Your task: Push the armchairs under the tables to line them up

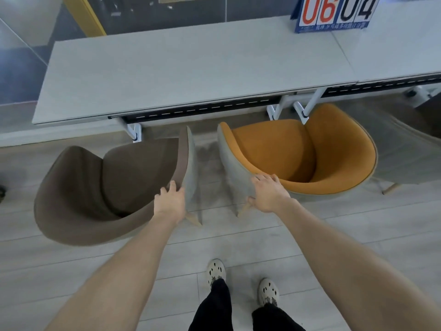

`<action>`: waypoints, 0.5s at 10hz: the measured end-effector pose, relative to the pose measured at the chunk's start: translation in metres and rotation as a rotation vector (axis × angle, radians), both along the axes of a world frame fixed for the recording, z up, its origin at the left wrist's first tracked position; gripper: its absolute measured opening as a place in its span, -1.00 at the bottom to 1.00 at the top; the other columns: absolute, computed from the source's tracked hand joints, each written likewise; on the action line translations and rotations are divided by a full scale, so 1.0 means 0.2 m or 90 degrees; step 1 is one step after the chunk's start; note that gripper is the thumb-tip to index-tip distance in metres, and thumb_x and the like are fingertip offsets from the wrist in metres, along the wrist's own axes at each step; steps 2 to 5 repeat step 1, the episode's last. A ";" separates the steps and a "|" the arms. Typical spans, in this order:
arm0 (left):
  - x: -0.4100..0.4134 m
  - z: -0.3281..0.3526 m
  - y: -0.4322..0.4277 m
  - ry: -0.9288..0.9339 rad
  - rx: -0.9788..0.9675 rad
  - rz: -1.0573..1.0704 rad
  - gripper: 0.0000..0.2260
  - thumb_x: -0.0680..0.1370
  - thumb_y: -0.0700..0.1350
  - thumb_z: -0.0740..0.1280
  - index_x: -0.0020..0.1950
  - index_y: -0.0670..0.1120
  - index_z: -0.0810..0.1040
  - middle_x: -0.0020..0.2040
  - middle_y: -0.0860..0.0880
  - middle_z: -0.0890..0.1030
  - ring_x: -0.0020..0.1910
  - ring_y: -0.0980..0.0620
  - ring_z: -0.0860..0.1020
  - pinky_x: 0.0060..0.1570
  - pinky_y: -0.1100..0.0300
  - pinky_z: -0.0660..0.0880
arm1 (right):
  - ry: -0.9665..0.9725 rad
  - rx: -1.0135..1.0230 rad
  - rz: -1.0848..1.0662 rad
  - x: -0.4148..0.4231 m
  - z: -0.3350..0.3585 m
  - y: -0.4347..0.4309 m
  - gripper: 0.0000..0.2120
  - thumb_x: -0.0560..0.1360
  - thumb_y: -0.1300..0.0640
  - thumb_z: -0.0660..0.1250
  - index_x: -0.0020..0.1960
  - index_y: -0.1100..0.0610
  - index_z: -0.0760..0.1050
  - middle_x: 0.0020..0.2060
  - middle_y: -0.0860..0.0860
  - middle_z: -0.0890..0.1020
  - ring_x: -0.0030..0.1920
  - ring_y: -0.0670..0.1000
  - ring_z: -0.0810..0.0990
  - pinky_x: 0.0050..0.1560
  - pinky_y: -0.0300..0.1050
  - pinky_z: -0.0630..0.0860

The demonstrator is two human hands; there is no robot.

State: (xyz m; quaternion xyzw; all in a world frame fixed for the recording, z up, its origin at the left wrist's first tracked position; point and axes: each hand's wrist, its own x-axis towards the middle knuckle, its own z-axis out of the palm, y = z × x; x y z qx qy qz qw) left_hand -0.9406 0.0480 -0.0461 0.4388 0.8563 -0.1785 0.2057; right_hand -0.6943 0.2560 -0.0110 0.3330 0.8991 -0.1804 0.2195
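Your left hand (170,203) grips the right rim of the brown armchair (105,189) at centre left, and your right hand (267,193) clasps the left rim of the orange armchair (300,151) at centre right. Both sit just below the grey table (191,68), only the orange chair's front tucked beneath its edge.

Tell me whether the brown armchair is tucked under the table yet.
Not yet. The brown armchair sits almost wholly clear of the table edge, left hand on its rim.

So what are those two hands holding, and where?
Left hand grips the brown armchair by its rim; right hand grips the orange armchair likewise.
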 end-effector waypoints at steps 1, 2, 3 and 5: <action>0.11 0.09 0.12 -0.022 0.057 -0.037 -0.55 0.62 -0.06 0.35 0.52 0.02 0.46 0.58 -0.09 0.41 0.47 -0.19 0.49 0.36 -0.13 0.52 | 0.022 0.027 -0.020 0.11 0.09 0.08 -0.37 0.66 -0.14 0.32 0.62 0.13 0.32 0.55 0.07 0.45 0.58 0.15 0.36 0.61 0.25 0.22; 0.11 0.09 0.12 -0.022 0.057 -0.037 -0.55 0.62 -0.06 0.35 0.52 0.02 0.46 0.58 -0.09 0.41 0.47 -0.19 0.49 0.36 -0.13 0.52 | 0.022 0.027 -0.020 0.11 0.09 0.08 -0.37 0.66 -0.14 0.32 0.62 0.13 0.32 0.55 0.07 0.45 0.58 0.15 0.36 0.61 0.25 0.22; 0.11 0.09 0.12 -0.022 0.057 -0.037 -0.55 0.62 -0.06 0.35 0.52 0.02 0.46 0.58 -0.09 0.41 0.47 -0.19 0.49 0.36 -0.13 0.52 | 0.022 0.027 -0.020 0.11 0.09 0.08 -0.37 0.66 -0.14 0.32 0.62 0.13 0.32 0.55 0.07 0.45 0.58 0.15 0.36 0.61 0.25 0.22; 0.11 0.09 0.12 -0.022 0.057 -0.037 -0.55 0.62 -0.06 0.35 0.52 0.02 0.46 0.58 -0.09 0.41 0.47 -0.19 0.49 0.36 -0.13 0.52 | 0.022 0.027 -0.020 0.11 0.09 0.08 -0.37 0.66 -0.14 0.32 0.62 0.13 0.32 0.55 0.07 0.45 0.58 0.15 0.36 0.61 0.25 0.22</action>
